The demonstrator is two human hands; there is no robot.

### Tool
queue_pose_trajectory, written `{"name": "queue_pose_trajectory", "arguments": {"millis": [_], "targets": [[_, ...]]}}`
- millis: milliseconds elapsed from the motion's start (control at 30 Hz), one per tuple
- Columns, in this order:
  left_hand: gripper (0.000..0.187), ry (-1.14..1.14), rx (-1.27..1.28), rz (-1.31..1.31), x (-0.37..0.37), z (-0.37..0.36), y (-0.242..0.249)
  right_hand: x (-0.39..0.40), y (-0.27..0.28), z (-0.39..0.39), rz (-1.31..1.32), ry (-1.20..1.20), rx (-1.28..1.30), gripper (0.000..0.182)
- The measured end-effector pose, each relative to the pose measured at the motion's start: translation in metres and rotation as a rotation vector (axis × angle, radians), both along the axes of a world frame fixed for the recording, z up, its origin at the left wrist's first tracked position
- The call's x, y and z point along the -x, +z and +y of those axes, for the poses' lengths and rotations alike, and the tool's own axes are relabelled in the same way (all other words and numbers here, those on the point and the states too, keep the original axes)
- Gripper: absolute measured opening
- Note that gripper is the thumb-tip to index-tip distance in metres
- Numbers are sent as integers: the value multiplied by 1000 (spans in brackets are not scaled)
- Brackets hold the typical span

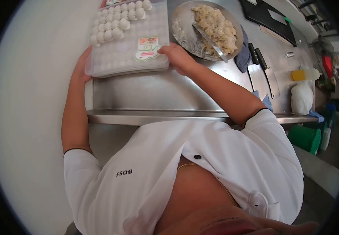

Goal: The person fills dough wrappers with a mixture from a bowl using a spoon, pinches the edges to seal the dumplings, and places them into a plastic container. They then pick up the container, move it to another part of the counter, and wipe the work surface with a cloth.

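Observation:
A stack of clear plastic trays (118, 58) lies on the steel table, with a green and orange label on its top. Several rows of white dumplings (116, 23) stand on the far left part of the top tray. My left hand (84, 66) grips the stack's left edge, its fingers partly hidden. At the right edge, by the label, my right hand (177, 58) holds the near corner with its fingers on the tray. Right of the trays is a round metal bowl (183, 33) with pale filling (216, 29) and a metal spatula (210, 41) in it.
The steel table (146, 94) has its front edge close to my body. To the right lie two cleavers (257, 76), a blue cloth (243, 55), a black board (271, 21), a yellow bottle (302, 75) and a white bag (301, 98). A wall (32, 98) rises at the left.

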State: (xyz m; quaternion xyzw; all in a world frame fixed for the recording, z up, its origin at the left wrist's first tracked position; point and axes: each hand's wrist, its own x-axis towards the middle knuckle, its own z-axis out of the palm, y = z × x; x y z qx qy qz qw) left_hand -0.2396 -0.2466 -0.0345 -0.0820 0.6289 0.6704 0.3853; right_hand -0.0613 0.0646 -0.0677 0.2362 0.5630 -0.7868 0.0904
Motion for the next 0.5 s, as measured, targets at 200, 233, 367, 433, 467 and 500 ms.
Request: {"name": "queue_pose_trajectory", "arguments": {"millis": [200, 233, 367, 433, 467, 500], "targets": [[99, 5, 33, -159, 0, 0, 8, 2, -5, 2, -40, -20, -71, 32], [99, -7, 28, -161, 2, -4, 7, 1, -3, 2, -42, -16, -59, 32], [96, 15, -11, -117, -8, 1, 7, -1, 8, 9, -51, -11, -85, 36], [94, 31, -22, -112, -13, 8, 10, -6, 41, 8, -69, -122, 121, 42], [89, 43, 26, -129, -14, 8, 8, -9, 55, 9, -73, -116, 126, 42], [84, 63, 76, -145, -15, 4, 6, -13, 68, 10, -60, -141, 141, 47]]}}
